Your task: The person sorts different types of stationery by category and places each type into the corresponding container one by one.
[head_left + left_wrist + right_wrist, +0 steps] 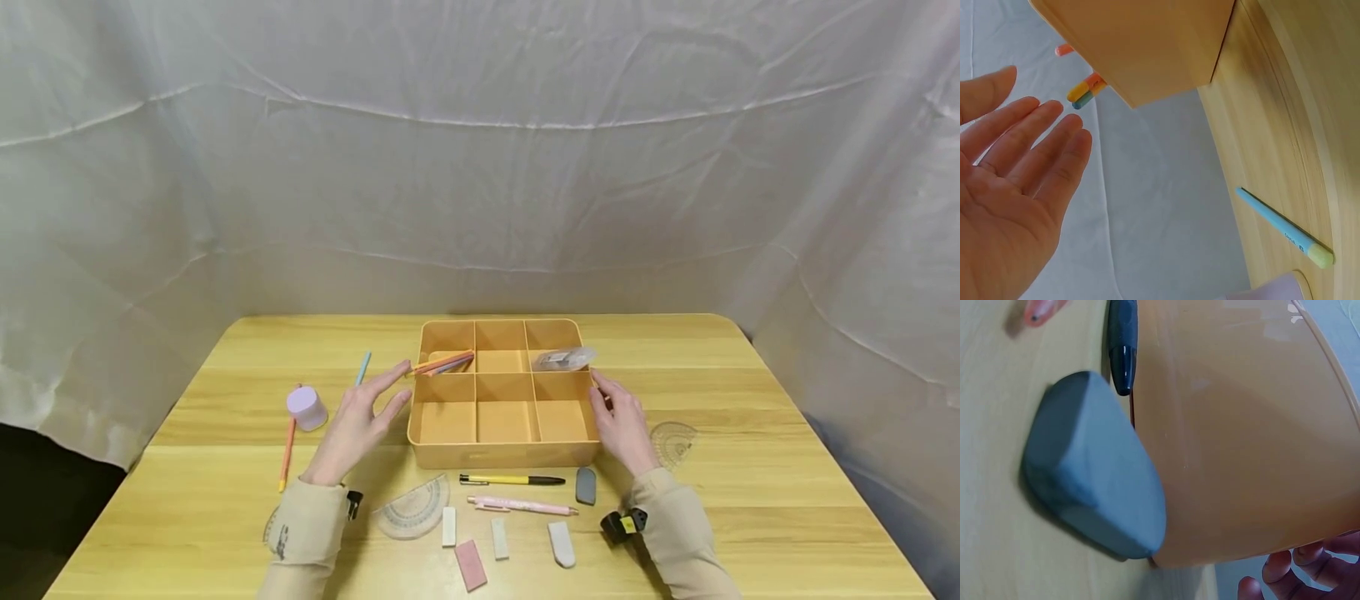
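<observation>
An orange organizer tray (506, 455) with several compartments sits on the table between the two hands. My left hand (362, 421) hovers at its left side, fingers straight and holding nothing. Just off its fingertips in the left wrist view, capped ends of coloured pens (1082, 90) jut over the tray's rim. These pens lie in the back left compartment. My right hand (621, 421) is at the tray's right wall, its fingertips (1277, 564) right at the side with loosely bent fingers. A crumpled clear plastic packet (564, 359) rests in the back right compartment.
Before the tray lie a yellow-black pen (510, 480), a pink pen (521, 506), a grey eraser (586, 486), a pink eraser (471, 566), several white erasers and a protractor (414, 510). Another protractor (672, 442) is right. Left are a lilac container (307, 408), an orange pen (287, 454) and blue pen (1279, 224).
</observation>
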Demonstrator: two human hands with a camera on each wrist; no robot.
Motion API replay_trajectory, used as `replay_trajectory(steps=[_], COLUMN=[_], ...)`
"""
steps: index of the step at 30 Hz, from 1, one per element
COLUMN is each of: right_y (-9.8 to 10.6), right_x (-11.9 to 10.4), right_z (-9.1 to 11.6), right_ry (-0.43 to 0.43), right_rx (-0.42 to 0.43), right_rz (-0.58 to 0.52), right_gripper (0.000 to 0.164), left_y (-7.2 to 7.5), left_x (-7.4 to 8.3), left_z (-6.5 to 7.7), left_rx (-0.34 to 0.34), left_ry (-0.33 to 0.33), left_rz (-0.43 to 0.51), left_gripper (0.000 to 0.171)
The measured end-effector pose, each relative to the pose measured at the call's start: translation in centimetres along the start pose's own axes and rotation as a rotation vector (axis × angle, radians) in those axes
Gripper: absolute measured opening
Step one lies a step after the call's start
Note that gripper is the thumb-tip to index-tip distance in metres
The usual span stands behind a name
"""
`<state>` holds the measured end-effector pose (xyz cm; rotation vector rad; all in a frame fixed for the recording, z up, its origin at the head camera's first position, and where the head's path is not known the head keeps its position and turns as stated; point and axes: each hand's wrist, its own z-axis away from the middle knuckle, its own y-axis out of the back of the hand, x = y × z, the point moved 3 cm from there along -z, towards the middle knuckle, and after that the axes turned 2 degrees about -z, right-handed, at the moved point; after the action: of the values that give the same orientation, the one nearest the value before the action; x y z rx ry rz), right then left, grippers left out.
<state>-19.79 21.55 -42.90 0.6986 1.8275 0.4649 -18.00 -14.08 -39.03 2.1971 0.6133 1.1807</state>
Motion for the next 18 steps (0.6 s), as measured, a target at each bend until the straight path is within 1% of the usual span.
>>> replay_trajectory(steps=[4, 7, 9, 11, 15, 18], right_y=[-0.3, -0.5, -0.5, -0.6, -0.5, -0.5], right_x=[-0.1, -0.2, -0.2, -0.2, -0.1, -0.1], right_z=[-0.1, -0.1, -0.1, -0.1, -0.1, -0.2], right_ry=[0.005, 0.008, 0.012, 0.018, 0.025, 0.018], right_rx=[-0.002, -0.005, -0.003, 0.005, 0.013, 0.009], right_rz=[0.001, -0.012, -0.019, -0.02, -0.014, -0.019], right_gripper=[0.036, 0.036, 0.036, 0.036, 0.035, 0.036], left_y=[0.5, 0.9, 1.4, 1.9, 3.2, 3.9], left_x=[-0.3, -0.7, -1.0, -1.4, -2.3, -2.9], left_z=[0.2, 0.4, 0.5, 0.4, -0.2, -0.7], left_rx=[-0.008, -0.016, -0.026, -0.035, -0.082, -0.148], left_ry=[0.027, 0.057, 0.093, 0.13, 0.218, 0.263], left_rz=[-0.004, -0.025, -0.053, -0.104, -0.192, -0.23], left_gripper=[0.043, 0.042, 0.041, 0.04, 0.04, 0.039])
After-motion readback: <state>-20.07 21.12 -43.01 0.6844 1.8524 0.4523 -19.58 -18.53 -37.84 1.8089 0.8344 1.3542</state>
